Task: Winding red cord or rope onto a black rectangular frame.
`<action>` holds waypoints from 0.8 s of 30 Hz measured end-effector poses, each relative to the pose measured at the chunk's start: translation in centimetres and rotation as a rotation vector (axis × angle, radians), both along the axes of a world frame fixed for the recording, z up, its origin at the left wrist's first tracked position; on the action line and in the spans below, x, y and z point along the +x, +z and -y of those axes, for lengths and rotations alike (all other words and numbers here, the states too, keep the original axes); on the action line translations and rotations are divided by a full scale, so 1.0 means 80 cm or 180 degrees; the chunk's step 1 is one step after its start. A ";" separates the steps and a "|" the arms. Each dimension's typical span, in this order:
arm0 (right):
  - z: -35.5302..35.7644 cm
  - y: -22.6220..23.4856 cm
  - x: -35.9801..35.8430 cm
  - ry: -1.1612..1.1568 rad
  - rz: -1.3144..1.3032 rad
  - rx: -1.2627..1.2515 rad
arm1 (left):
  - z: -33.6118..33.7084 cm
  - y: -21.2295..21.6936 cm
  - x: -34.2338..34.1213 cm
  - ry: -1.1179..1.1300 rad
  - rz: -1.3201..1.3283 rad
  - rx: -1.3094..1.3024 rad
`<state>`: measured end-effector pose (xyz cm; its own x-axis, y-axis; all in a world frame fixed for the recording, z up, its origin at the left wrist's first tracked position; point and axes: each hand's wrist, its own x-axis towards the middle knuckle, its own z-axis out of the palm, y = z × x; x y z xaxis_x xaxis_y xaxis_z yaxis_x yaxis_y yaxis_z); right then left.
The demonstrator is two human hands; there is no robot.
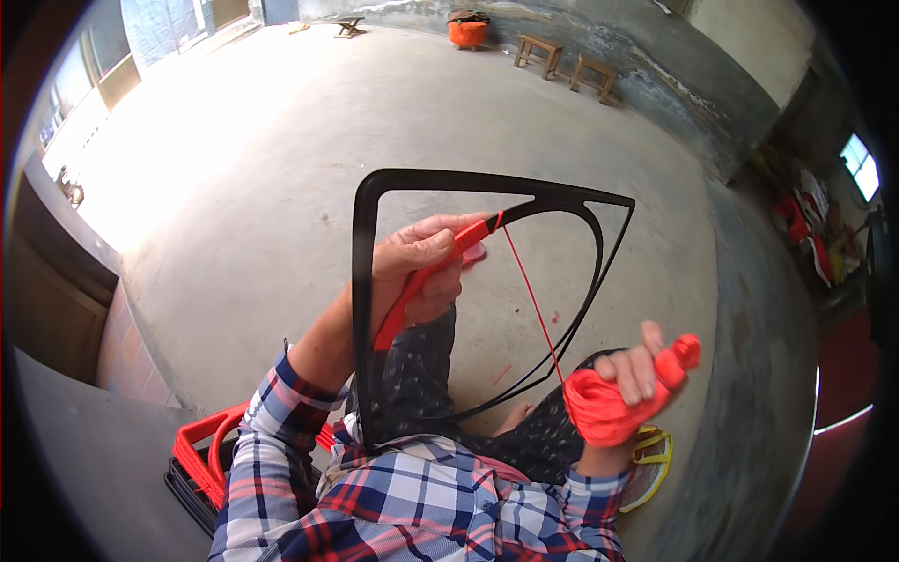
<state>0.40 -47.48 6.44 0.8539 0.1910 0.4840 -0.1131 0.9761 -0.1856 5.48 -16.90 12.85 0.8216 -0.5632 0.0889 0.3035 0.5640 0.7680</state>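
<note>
A black frame (pixel 363 225) with straight outer bars and a curved inner ring stands up in front of my body. Red cord is wound tightly in a wrapping (pixel 401 307) along the left part of the ring. My left hand (pixel 417 251) is closed around this wrapped stretch, its thumb near the upper end of the winding. From there a taut red strand (pixel 530 278) runs down to the right, to a bundle of red cord (pixel 599 414). My right hand (pixel 632 373) holds that bundle outside the frame, fingers curled over it.
Red-wrapped frames (pixel 194 438) lie stacked at my left side. A yellow-edged shoe-like item (pixel 648 468) is by my right forearm. Along the far wall stand two wooden stools (pixel 538 54) and an orange container (pixel 467 34). A raised ledge (pixel 122 426) borders the left.
</note>
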 end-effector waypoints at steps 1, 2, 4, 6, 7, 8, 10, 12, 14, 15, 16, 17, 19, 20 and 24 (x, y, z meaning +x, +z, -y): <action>0.002 0.007 -0.010 -0.0057 0.0115 -0.0102 | -0.004 -0.001 0.000 0.0195 0.0005 0.0125; 0.003 0.011 -0.019 -0.0117 0.0230 -0.0196 | -0.007 -0.004 0.001 0.0388 0.0008 0.0257; -0.004 0.009 -0.035 -0.0141 0.0303 -0.0375 | -0.017 -0.009 0.004 0.0299 -0.0102 0.0180; -0.016 0.000 -0.050 -0.0210 0.0094 -0.0924 | -0.019 -0.007 0.006 0.0041 0.0162 0.0022; -0.019 -0.008 -0.052 -0.0214 0.0028 -0.1062 | -0.022 -0.010 0.008 -0.0029 0.0173 -0.0072; -0.019 -0.015 -0.055 -0.0205 0.0027 -0.1057 | -0.023 -0.014 0.009 -0.0020 0.0170 -0.0067; -0.017 -0.026 -0.058 0.0065 -0.0484 -0.0489 | -0.027 -0.021 0.009 0.0356 0.0154 0.0096; 0.003 -0.039 -0.053 -0.0151 -0.0704 -0.0341 | -0.031 -0.023 0.005 0.0424 0.0149 0.0088; 0.042 -0.069 -0.035 -0.0605 -0.1320 -0.0523 | -0.034 -0.023 0.002 0.0477 0.0163 0.0080; 0.052 -0.089 -0.019 -0.0523 -0.1352 -0.0060 | -0.034 -0.023 0.001 0.0504 0.0163 0.0174; 0.069 -0.120 -0.004 -0.0534 -0.1351 -0.0158 | -0.032 -0.023 0.001 0.0521 0.0168 0.0268; 0.057 -0.110 -0.001 -0.0867 -0.1749 -0.0534 | -0.030 -0.022 0.002 0.0508 0.0173 0.0267; 0.049 -0.102 0.008 -0.0736 -0.1687 -0.0666 | -0.019 -0.017 0.005 0.0675 0.0322 0.0542; 0.024 -0.071 0.008 -0.0739 -0.1783 -0.0752 | -0.015 -0.013 0.002 0.0658 0.0314 0.0551; -0.042 0.028 0.002 -0.0680 -0.0408 -0.1952 | 0.007 0.000 -0.001 0.0185 0.0088 0.0240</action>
<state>0.60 -44.14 8.69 0.9472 0.2198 0.2335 0.0130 0.7011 -0.7130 5.42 -17.44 12.85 0.8509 -0.5205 0.0712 0.2500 0.5204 0.8165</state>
